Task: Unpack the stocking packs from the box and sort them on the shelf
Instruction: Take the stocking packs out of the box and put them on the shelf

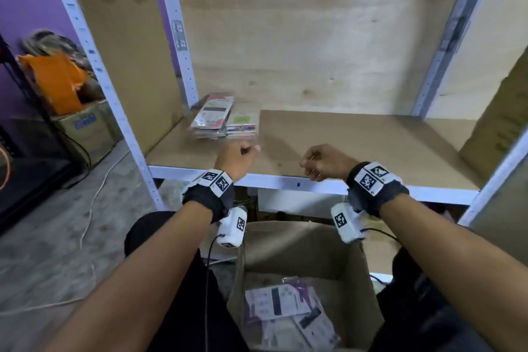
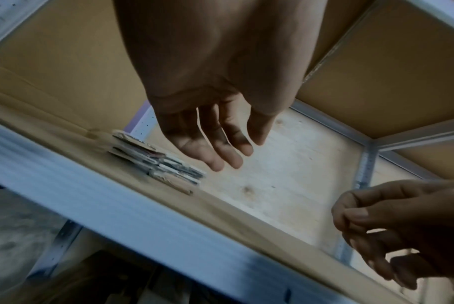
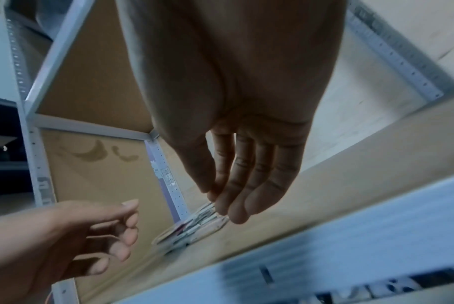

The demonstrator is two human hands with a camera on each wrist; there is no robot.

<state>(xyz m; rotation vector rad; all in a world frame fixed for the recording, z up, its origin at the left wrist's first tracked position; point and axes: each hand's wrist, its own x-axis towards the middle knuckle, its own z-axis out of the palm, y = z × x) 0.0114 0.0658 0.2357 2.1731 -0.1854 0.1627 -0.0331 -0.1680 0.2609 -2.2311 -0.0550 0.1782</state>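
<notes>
Left hand: the left hand (image 1: 238,158) hangs over the front edge of the brown board shelf (image 1: 357,146) in its white metal frame, just in front of the packs. Fingers loose and nearly straight in the left wrist view, holding nothing.
Right hand: the right hand (image 1: 324,162) hangs over the same front edge, well to the right of the left hand. Fingers hang relaxed and close together, holding nothing.
Shelved packs: two short stacks of flat stocking packs in clear wrap (image 1: 225,120) lie at the shelf's back left corner, side by side and touching. The left stack's top pack shows pink and white print; the right one's shows a green label.
Box: an open brown cardboard box (image 1: 303,251) stands on the floor below the shelf, between the person's knees.
Boxed packs: loose white and purple stocking packs (image 1: 288,311) lie in a heap on the box bottom.
Surroundings: a second cardboard carton with orange cloth on top (image 1: 85,128) stands far left by the purple wall.
</notes>
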